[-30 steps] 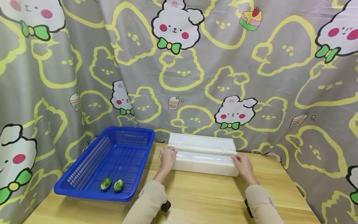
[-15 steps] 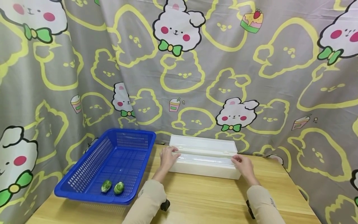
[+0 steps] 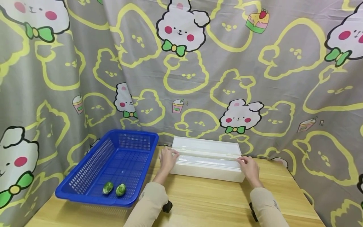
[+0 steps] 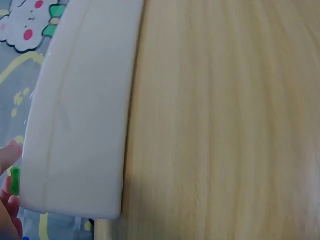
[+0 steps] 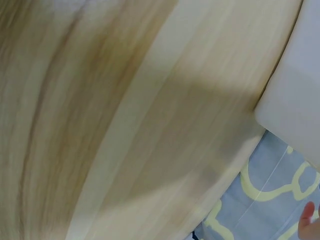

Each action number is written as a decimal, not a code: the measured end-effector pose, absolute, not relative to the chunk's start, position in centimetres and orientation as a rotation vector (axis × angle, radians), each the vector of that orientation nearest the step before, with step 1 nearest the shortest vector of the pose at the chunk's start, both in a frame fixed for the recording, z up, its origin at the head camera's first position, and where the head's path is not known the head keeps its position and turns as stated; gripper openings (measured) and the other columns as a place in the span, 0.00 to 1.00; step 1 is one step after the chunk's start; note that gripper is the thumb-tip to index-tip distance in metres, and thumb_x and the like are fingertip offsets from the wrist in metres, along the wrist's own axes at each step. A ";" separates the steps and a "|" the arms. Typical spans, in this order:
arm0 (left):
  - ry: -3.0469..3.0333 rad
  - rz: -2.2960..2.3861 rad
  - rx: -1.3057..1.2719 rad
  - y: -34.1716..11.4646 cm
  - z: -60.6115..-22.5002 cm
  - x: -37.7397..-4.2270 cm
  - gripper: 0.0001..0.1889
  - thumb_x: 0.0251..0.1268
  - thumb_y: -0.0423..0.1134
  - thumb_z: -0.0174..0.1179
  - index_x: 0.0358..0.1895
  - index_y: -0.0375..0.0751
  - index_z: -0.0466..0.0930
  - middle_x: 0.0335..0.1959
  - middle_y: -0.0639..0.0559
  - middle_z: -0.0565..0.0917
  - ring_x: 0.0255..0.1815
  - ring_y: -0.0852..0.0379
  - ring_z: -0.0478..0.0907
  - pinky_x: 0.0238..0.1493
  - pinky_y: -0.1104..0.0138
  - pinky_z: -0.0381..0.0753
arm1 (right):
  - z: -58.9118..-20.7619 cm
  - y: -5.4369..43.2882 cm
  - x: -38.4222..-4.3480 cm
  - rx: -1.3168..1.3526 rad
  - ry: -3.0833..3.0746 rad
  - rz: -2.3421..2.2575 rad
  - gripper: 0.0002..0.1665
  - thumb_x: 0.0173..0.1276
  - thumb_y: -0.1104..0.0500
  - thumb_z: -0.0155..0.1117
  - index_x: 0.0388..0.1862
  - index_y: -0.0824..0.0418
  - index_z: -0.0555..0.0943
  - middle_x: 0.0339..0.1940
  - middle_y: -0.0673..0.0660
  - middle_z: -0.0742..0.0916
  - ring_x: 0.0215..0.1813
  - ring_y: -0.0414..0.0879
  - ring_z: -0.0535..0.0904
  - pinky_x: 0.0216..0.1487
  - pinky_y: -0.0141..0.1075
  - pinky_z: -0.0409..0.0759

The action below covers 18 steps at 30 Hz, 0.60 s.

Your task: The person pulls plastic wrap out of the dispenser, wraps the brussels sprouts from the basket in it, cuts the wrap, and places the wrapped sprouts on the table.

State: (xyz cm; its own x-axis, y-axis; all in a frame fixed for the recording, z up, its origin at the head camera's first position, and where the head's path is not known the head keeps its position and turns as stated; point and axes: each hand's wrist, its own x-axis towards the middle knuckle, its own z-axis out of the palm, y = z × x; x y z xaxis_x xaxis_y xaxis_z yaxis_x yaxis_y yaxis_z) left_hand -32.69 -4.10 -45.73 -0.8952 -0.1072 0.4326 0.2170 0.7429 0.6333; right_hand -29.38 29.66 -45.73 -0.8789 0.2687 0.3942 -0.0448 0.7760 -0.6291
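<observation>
A long white box [image 3: 207, 173] stands towards the back of the table, its lid [image 3: 207, 145] tipped back; it looks like a cling film dispenser. Glossy clear plastic film [image 3: 208, 161] shows along its open top. At the box's left end my left hand [image 3: 168, 160] has thumb and fingertips together, seemingly pinching the film's edge. My right hand [image 3: 250, 168] pinches likewise at the right end. Thin film at the fingertips is hard to make out. The left wrist view shows the box's front [image 4: 85, 110] and a few fingers [image 4: 9, 156]; the right wrist view, one fingertip [image 5: 307, 214].
To the left stands a blue plastic basket [image 3: 63, 192] with two small green Brussels sprouts [image 3: 107, 188] near its front. Both stand on a wooden table [image 3: 207, 205]. A patterned curtain [image 3: 193, 72] hangs close behind the box and basket.
Both hands stay at the box's ends. Over the last half second they have spread slightly, the left one leftward and the right one rightward. The basket and sprouts have not moved.
</observation>
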 end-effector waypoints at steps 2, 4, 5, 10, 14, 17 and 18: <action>-2.445 -1.068 -0.055 -4.0 -45.7 -32.8 0.05 0.50 0.39 0.66 0.28 0.42 0.86 0.38 0.43 0.79 0.44 0.44 0.71 0.47 0.52 0.65 | -45.7 29.7 -29.4 -0.200 -2.481 0.915 0.10 0.60 0.58 0.63 0.33 0.64 0.84 0.25 0.56 0.75 0.29 0.49 0.69 0.29 0.37 0.60; -2.385 -1.190 -0.025 -3.9 -45.6 -33.0 0.05 0.50 0.37 0.66 0.27 0.39 0.86 0.35 0.43 0.82 0.42 0.44 0.74 0.46 0.53 0.67 | -45.7 29.7 -29.5 -0.234 -2.438 0.993 0.10 0.60 0.58 0.63 0.33 0.65 0.84 0.25 0.59 0.78 0.28 0.49 0.70 0.29 0.37 0.62; -2.356 -1.261 -0.006 -3.9 -45.6 -33.1 0.05 0.50 0.36 0.66 0.27 0.38 0.86 0.34 0.42 0.83 0.41 0.44 0.75 0.46 0.54 0.68 | -45.7 29.6 -29.5 -0.258 -2.410 1.045 0.11 0.60 0.58 0.63 0.34 0.66 0.84 0.25 0.59 0.80 0.28 0.48 0.71 0.29 0.36 0.64; -2.260 -1.564 0.104 -3.6 -45.4 -33.4 0.06 0.52 0.34 0.65 0.29 0.32 0.85 0.34 0.41 0.84 0.40 0.45 0.76 0.45 0.57 0.72 | -45.5 29.3 -29.7 -0.371 -2.264 1.268 0.14 0.58 0.59 0.65 0.35 0.70 0.83 0.25 0.60 0.85 0.24 0.37 0.70 0.26 0.28 0.67; -2.242 -1.725 0.192 -3.4 -45.2 -33.6 0.08 0.55 0.34 0.63 0.33 0.30 0.84 0.38 0.39 0.83 0.43 0.46 0.75 0.47 0.57 0.72 | -45.3 29.2 -29.9 -0.440 -2.237 1.343 0.15 0.59 0.58 0.65 0.37 0.70 0.82 0.34 0.59 0.86 0.29 0.35 0.71 0.30 0.23 0.67; -2.217 -1.816 0.245 -3.4 -45.0 -33.7 0.09 0.55 0.34 0.63 0.35 0.29 0.83 0.40 0.38 0.82 0.45 0.46 0.74 0.48 0.57 0.72 | -45.1 29.5 -30.0 -0.481 -2.233 1.414 0.18 0.59 0.57 0.64 0.40 0.71 0.81 0.36 0.60 0.86 0.36 0.42 0.74 0.36 0.26 0.68; -2.208 -1.841 0.255 -3.4 -44.9 -33.7 0.10 0.55 0.34 0.63 0.35 0.29 0.83 0.41 0.38 0.82 0.46 0.46 0.74 0.49 0.57 0.72 | -45.0 29.6 -30.0 -0.491 -2.232 1.441 0.18 0.60 0.57 0.64 0.41 0.71 0.80 0.38 0.60 0.85 0.40 0.45 0.74 0.39 0.28 0.68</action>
